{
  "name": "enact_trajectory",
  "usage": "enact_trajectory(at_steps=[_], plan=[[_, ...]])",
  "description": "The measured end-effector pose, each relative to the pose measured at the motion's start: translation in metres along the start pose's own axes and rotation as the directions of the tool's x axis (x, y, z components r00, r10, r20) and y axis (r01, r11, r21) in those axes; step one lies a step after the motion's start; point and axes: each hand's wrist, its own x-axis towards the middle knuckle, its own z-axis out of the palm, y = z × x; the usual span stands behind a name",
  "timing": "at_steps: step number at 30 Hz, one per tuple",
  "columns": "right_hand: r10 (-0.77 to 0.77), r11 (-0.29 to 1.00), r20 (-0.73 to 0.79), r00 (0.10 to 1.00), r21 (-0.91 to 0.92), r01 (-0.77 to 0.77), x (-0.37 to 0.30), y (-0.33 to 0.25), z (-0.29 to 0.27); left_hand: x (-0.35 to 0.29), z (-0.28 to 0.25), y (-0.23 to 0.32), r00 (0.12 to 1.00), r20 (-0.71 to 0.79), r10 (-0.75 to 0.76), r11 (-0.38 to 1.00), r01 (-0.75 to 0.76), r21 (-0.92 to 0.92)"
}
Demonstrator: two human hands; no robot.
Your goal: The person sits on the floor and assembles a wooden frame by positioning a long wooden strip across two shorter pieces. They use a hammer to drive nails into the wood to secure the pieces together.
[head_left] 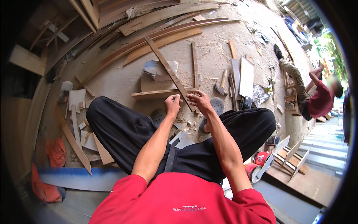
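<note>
A long, narrow wooden strip (164, 62) slants across a rough concrete block (159, 76) and a flat wooden board (154, 94), its near end between my hands. My right hand (200, 102) is closed at that near end, fingertips on the strip's right edge. Just left of the strip, my left hand (173, 105) is closed with thumb and fingertips together; whatever it may pinch is too small to make out. A hammer (223, 83) with a wooden handle lies on the floor to the right of the block.
Long planks (167, 33) lie across the far floor. A white panel (246, 77) and narrow strips lie right of the hammer. Offcuts (77, 99) are piled at left. Red cans (262, 158) stand by my right knee. Another person (320, 96) sits at far right.
</note>
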Motion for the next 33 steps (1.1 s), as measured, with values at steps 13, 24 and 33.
enact_trajectory(at_steps=[13,24,33], plan=[[-0.031,0.927,0.281,0.959,-0.350,0.133,0.024,-0.010,0.044,0.004,-0.047,0.038,0.981,0.118,0.154,0.970,-0.173,0.172],[0.049,0.915,0.193,0.980,-0.402,0.033,0.031,0.003,0.014,0.007,-0.041,0.026,0.958,0.278,0.068,0.774,-0.227,0.592],[0.082,-0.032,-0.270,0.959,-0.963,-0.268,0.127,-0.001,-0.152,0.031,-0.030,0.015,0.988,0.055,0.145,0.957,-0.154,0.246]])
